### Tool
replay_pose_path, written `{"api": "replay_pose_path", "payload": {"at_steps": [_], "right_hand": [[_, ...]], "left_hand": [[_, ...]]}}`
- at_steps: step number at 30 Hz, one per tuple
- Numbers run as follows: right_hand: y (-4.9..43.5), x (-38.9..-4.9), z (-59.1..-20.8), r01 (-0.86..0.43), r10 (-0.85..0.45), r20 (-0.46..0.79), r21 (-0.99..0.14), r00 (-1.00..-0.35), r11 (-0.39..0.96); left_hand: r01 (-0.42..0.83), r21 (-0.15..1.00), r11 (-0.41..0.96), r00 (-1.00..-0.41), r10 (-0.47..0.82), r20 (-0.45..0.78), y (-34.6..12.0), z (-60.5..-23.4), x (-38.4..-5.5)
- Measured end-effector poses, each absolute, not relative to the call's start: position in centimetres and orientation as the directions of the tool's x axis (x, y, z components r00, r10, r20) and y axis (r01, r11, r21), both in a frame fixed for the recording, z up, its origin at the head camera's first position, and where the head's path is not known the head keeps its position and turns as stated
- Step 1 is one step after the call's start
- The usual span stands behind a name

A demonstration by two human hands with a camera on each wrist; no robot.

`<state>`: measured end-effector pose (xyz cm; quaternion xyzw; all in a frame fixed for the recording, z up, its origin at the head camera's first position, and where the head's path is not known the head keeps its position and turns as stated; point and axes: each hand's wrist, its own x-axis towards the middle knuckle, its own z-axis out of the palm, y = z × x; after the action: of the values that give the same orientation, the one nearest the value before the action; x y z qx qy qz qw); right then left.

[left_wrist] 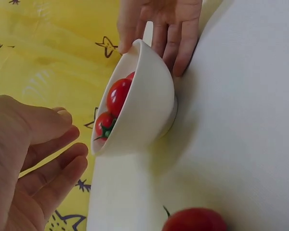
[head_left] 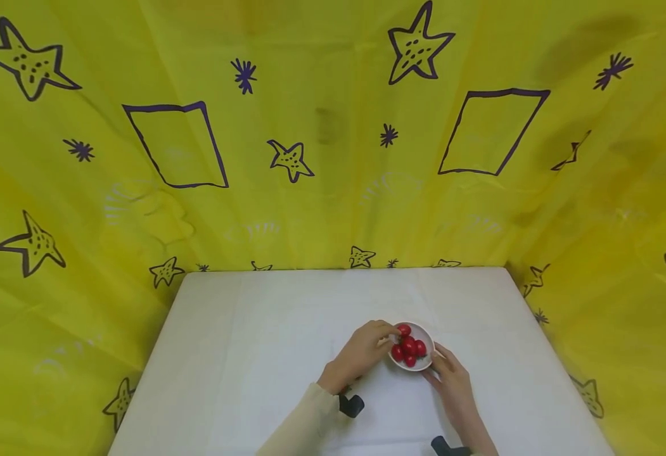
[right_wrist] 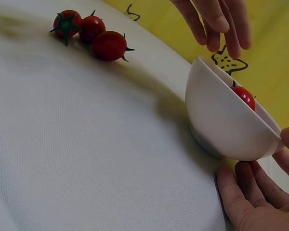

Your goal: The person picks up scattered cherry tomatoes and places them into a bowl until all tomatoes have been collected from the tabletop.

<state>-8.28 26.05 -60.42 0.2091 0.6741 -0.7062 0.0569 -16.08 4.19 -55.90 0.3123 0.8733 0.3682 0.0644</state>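
Note:
A white bowl [left_wrist: 149, 106] stands on the white tabletop with several small red tomatoes [head_left: 409, 345] inside, some with green stems. My right hand [head_left: 452, 380] grips the bowl's right side, thumb at the rim and fingers lower down along the outside. Over the opposite rim hovers my left hand [head_left: 361, 351], its fingers loosely bent and nothing between them in the left wrist view. Three more tomatoes [right_wrist: 110, 46] lie on the tabletop to the left of the bowl, mostly hidden beneath the left hand in the head view.
The table [head_left: 241, 354] wears a smooth white cover. A yellow curtain [head_left: 333, 209] with drawn stars and frames encloses its back and both sides. Dark wrist mounts [head_left: 351, 405] sit on both forearms, close above the tabletop.

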Motion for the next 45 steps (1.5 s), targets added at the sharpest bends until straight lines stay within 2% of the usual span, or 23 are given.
{"api": "replay_pose_path", "payload": {"at_steps": [13, 21, 27, 33, 40, 45], "right_hand": [[26.2, -8.4, -60.1, 0.361, 0.183, -0.367, -0.930, -0.912, -0.065], [26.6, -8.6, -60.2, 0.377, 0.190, -0.380, -0.925, -0.905, -0.057], [26.6, -8.4, -60.1, 0.373, 0.190, -0.382, -0.924, -0.904, -0.081], [26.1, -7.9, -60.3, 0.383, 0.201, -0.389, -0.921, -0.899, -0.069], [26.2, -7.9, -60.5, 0.360, 0.206, -0.369, -0.929, -0.906, -0.084], [26.2, -8.1, -60.6, 0.351, 0.213, -0.363, -0.932, -0.907, -0.096]], "left_hand": [[0.427, 0.724, 0.542, -0.860, 0.491, 0.139, -3.0, -55.5, -14.1], [0.412, 0.719, 0.559, -0.886, 0.429, 0.174, -6.1, -56.9, -12.7], [0.353, 0.744, 0.568, -0.910, 0.391, 0.134, -7.4, -58.8, -10.8], [0.388, 0.749, 0.537, -0.898, 0.404, 0.175, -7.9, -60.6, -9.8], [0.386, 0.782, 0.489, -0.888, 0.426, 0.172, -7.7, -61.2, -9.8], [0.359, 0.785, 0.505, -0.898, 0.417, 0.142, -7.5, -61.8, -10.3]]}}
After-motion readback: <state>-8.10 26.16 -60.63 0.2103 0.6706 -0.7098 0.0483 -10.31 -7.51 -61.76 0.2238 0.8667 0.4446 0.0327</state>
